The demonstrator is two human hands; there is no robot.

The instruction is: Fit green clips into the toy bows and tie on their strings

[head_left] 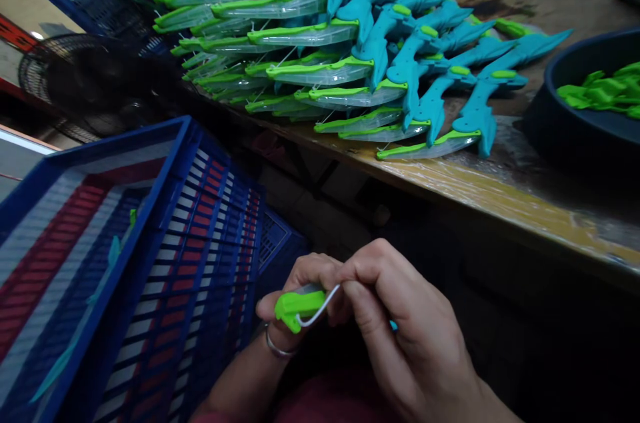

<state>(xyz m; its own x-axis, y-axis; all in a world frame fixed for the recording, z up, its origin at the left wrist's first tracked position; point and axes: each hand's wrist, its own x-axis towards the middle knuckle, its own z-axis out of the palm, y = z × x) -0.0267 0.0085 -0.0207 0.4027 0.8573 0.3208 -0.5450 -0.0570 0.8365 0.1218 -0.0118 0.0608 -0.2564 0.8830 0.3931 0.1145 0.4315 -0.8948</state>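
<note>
My left hand (311,271) is closed around a green plastic toy piece (300,305), whose bright end sticks out toward me between thumb and fingers. From a small hole at that end comes a white string (323,311). Thumb and forefinger of my right hand (405,323) pinch the string's other end, close beside the left fingers. Most of the piece is hidden by my hands; a speck of teal shows below the right one. On the bench lies a stack of teal toy pieces (410,70) with green-edged clear arms, some with thin white strings at the tips.
A blue slatted crate (173,163) with a striped lining stands at left, a few teal and green parts inside. The wooden bench (525,210) runs across ahead. A dark round tub (555,96) at right holds green parts (607,88). A black fan (75,86) stands behind the crate.
</note>
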